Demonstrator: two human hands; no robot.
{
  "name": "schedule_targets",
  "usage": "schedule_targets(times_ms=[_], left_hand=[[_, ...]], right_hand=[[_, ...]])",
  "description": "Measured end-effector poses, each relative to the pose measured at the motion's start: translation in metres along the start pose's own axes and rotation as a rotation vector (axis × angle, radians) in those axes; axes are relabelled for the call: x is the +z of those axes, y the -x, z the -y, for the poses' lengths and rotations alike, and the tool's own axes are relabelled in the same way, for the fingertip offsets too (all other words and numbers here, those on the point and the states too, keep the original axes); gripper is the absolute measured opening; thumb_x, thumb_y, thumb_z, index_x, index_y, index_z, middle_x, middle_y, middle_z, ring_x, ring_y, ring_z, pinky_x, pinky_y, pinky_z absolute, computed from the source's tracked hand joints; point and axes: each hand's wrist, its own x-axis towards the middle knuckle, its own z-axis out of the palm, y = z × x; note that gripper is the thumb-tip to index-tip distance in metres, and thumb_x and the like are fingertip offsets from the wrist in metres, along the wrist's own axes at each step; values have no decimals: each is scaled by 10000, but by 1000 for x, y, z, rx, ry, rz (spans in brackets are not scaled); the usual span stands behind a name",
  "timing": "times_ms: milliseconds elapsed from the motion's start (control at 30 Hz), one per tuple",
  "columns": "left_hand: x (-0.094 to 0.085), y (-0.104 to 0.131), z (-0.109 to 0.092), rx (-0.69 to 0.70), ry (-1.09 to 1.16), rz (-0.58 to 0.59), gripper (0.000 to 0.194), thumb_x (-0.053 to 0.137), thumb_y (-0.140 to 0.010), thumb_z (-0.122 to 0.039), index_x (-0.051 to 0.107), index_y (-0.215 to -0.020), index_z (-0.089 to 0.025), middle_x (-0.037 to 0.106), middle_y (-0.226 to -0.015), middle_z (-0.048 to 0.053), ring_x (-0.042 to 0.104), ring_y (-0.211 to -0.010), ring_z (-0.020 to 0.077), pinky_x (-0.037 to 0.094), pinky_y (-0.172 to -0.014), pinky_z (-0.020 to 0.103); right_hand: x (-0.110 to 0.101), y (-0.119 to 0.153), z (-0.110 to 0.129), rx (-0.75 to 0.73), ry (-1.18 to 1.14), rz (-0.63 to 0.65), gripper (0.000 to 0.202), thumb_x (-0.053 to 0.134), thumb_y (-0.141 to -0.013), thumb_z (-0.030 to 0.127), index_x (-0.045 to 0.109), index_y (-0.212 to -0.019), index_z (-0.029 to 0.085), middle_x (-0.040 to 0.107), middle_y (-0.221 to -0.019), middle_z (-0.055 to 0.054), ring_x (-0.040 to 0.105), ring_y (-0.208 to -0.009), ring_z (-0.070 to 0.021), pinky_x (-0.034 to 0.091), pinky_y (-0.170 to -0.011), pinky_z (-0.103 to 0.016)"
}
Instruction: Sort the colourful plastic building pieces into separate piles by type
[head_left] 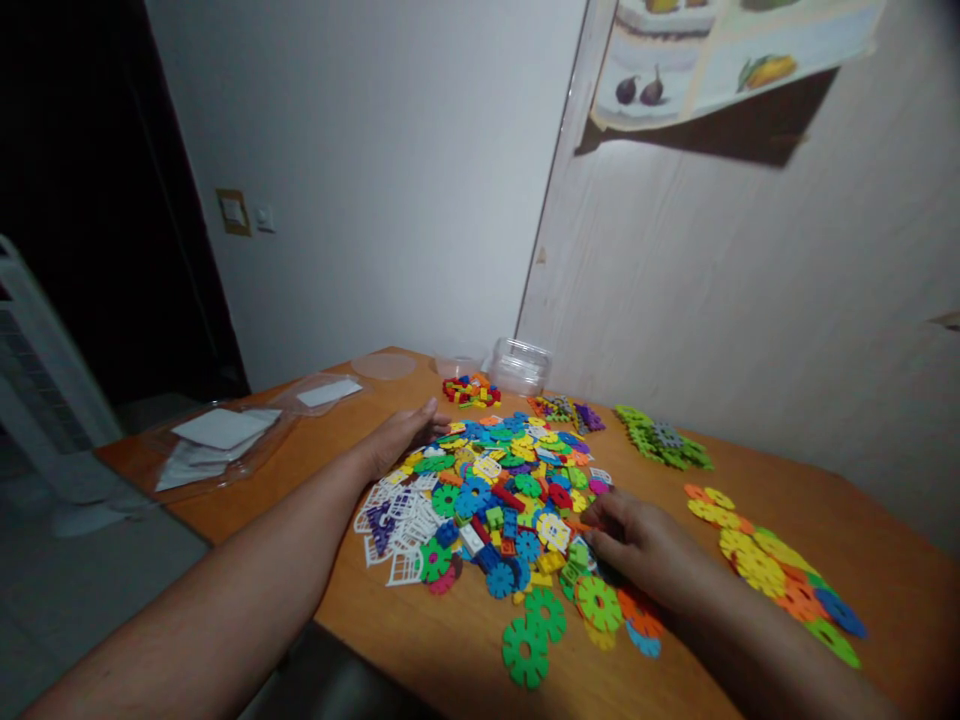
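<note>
A heap of mixed plastic building toys (517, 480) lies on the table between my hands, with notched flower discs, small bricks and white fence pieces (405, 530). My left hand (405, 437) rests at the heap's far left edge, its thumb raised and its fingers stretched along the pieces, partly hidden. At the right edge, my right hand (634, 535) touches the heap with bent fingers, the thumb apart from them. An orange piece is at its fingertips; whether it is gripped is unclear. Two green discs (525, 652) lie nearer me.
Sorted small bricks (471, 391), green pieces (649, 435) and a row of round discs (754, 565) lie around the heap on the wooden table (300, 520). A clear box (521, 366) stands at the wall. White cards (225, 430) lie in a clear tray at left.
</note>
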Motion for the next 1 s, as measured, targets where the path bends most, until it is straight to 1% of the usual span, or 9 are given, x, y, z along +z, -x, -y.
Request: schedule_targets(times_ms=[133, 267, 433, 533, 633, 700, 767, 867, 1000], left_hand=[[1, 1, 0, -8, 9, 18, 792, 627, -743, -826, 761, -1039, -105, 748, -1106, 191, 683, -1070, 299, 495, -982, 402], [1, 1, -1, -7, 6, 12, 773, 640, -734, -822, 766, -1027, -118, 752, -1093, 179, 682, -1068, 301, 497, -971, 395], [-2, 0, -1, -25, -21, 16, 781, 646, -720, -828, 770, -1049, -131, 744, -1159, 178, 669, -1123, 308, 466, -1029, 390], [-1, 0, -1, -21, -19, 14, 778, 647, -723, -825, 767, -1055, -131, 745, -1163, 179, 665, -1137, 309, 458, -1045, 393], [2, 1, -2, -19, -6, 3, 767, 652, -728, -816, 762, -1047, -126, 751, -1141, 178, 672, -1119, 303, 466, -1035, 393], [3, 1, -2, -13, 1, -1, 762, 663, -727, -807, 759, -1047, -123, 751, -1136, 179, 674, -1116, 301, 471, -1027, 389], [4, 2, -2, -8, 1, -3, 767, 664, -725, -808, 758, -1051, -120, 748, -1144, 182, 674, -1117, 302, 476, -1018, 384], [4, 2, -2, -11, -9, -6, 795, 647, -720, -828, 757, -1051, -114, 746, -1142, 189, 675, -1113, 309, 485, -1002, 389], [5, 2, -1, -6, -4, 2, 786, 651, -725, -820, 759, -1060, -117, 747, -1140, 190, 672, -1124, 315, 483, -1008, 395]], right_hand=[[1, 1, -1, 8, 33, -8, 105, 561, -885, 327, 597, -892, 228, 644, -819, -15, 577, -730, -168, 354, -602, -265], [0, 1, 4, 14, 16, 5, 89, 560, -870, 299, 603, -910, 232, 646, -825, -18, 579, -738, -177, 358, -606, -270], [1, 1, 3, 11, 35, 7, 79, 532, -880, 285, 577, -846, 230, 640, -810, -19, 584, -725, -173, 360, -599, -271], [2, 1, 0, 7, 34, -30, 86, 541, -877, 288, 594, -842, 231, 654, -812, -20, 596, -724, -176, 380, -608, -276], [1, 2, 5, -34, 7, -113, 133, 557, -889, 332, 646, -919, 238, 673, -864, -31, 612, -761, -189, 434, -655, -295], [0, 4, 15, -96, -25, -159, 220, 554, -921, 401, 677, -1013, 243, 685, -956, -57, 630, -846, -212, 480, -725, -324], [0, 7, 30, -176, -45, -184, 318, 548, -946, 467, 684, -1138, 253, 681, -1102, -94, 634, -1000, -248, 508, -841, -371], [5, 10, 56, -287, -24, -193, 438, 573, -949, 508, 638, -1321, 287, 611, -1346, -123, 557, -1245, -296, 460, -1032, -454], [13, 2, 89, -415, 57, -151, 571, 628, -911, 562, 589, -1427, 321, 514, -1504, -121, 473, -1360, -336, 392, -1111, -525]])
